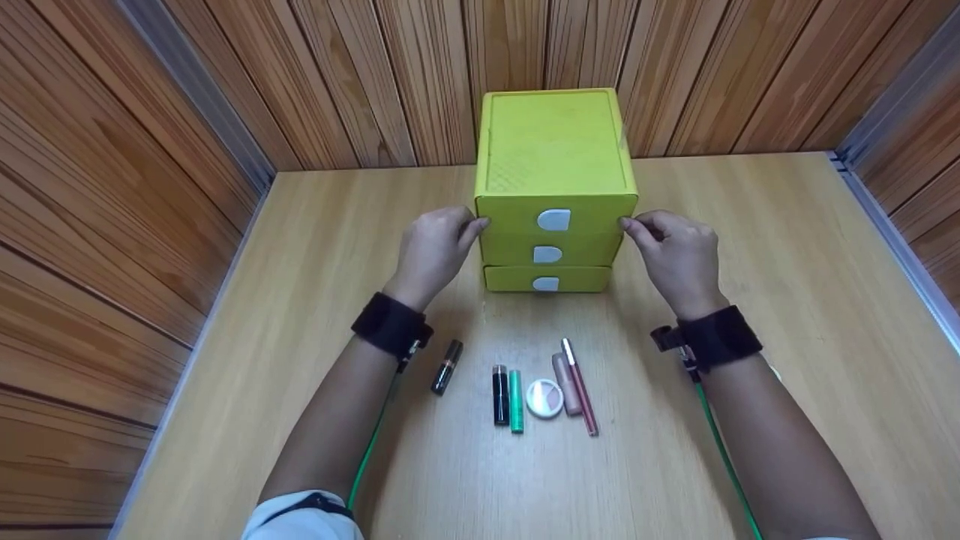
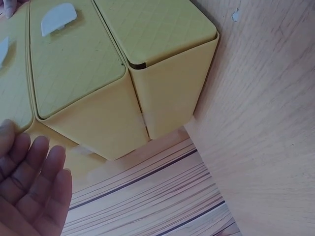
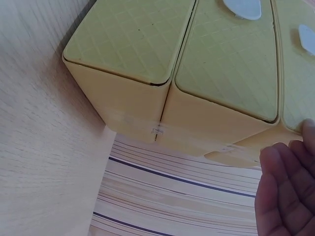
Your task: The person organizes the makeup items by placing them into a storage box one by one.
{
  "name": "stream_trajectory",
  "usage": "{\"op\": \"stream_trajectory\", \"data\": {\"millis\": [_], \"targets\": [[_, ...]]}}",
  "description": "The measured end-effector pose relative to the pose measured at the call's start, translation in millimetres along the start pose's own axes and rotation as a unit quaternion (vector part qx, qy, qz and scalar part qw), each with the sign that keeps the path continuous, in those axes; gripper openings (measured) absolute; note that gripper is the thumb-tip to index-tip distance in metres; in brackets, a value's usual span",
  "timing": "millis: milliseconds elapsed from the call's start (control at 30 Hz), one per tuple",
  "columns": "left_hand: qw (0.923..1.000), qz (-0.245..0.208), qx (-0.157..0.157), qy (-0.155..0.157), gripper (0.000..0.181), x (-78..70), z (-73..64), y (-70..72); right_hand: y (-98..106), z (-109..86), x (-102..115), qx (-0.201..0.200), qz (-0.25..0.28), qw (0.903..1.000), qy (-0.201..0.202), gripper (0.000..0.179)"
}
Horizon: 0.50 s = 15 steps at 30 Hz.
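A yellow-green unit of three stacked drawers (image 1: 556,142) stands at the back of the table, each front bearing a white tab handle (image 1: 553,220). My left hand (image 1: 435,247) grips the left front corner of the top level, thumb on the front and fingers by the side. At the right front corner, my right hand (image 1: 679,259) grips the same level in a similar way. Both wrist views show the left hand's fingers (image 2: 37,182) and the right hand's fingers (image 3: 280,182) bent beside the side wall. All three drawer fronts look closed.
Before the unit lie a black-capped tube (image 1: 448,367), a black tube (image 1: 500,395), a green tube (image 1: 516,401), a round white compact (image 1: 544,398), a pinkish tube (image 1: 566,384) and a slim lip gloss (image 1: 580,390). Wooden panelling (image 1: 420,82) rises behind the table.
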<state>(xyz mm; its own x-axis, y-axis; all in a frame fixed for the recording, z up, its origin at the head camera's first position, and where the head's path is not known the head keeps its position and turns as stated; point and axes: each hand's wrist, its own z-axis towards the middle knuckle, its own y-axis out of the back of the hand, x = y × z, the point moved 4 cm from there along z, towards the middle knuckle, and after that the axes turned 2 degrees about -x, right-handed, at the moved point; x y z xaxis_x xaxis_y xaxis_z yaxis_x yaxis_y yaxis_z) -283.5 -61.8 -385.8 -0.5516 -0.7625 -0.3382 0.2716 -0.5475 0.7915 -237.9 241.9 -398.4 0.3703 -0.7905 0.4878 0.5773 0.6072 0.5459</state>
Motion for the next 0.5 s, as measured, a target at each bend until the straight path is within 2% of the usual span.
{"op": "stream_trajectory", "data": {"millis": [267, 500], "targets": [[0.9999, -0.013, 0.002, -0.001, 0.031, 0.1, -0.7, -0.6, -0.9, -1.3, 0.9, -0.001, 0.007, 1.0, -0.001, 0.028], [0.9992, -0.034, 0.014, 0.012, 0.03, 6.9, -9.9, -9.8, -9.5, -15.0, 1.0, 0.006, 0.033, 0.9978, -0.058, 0.03]]}}
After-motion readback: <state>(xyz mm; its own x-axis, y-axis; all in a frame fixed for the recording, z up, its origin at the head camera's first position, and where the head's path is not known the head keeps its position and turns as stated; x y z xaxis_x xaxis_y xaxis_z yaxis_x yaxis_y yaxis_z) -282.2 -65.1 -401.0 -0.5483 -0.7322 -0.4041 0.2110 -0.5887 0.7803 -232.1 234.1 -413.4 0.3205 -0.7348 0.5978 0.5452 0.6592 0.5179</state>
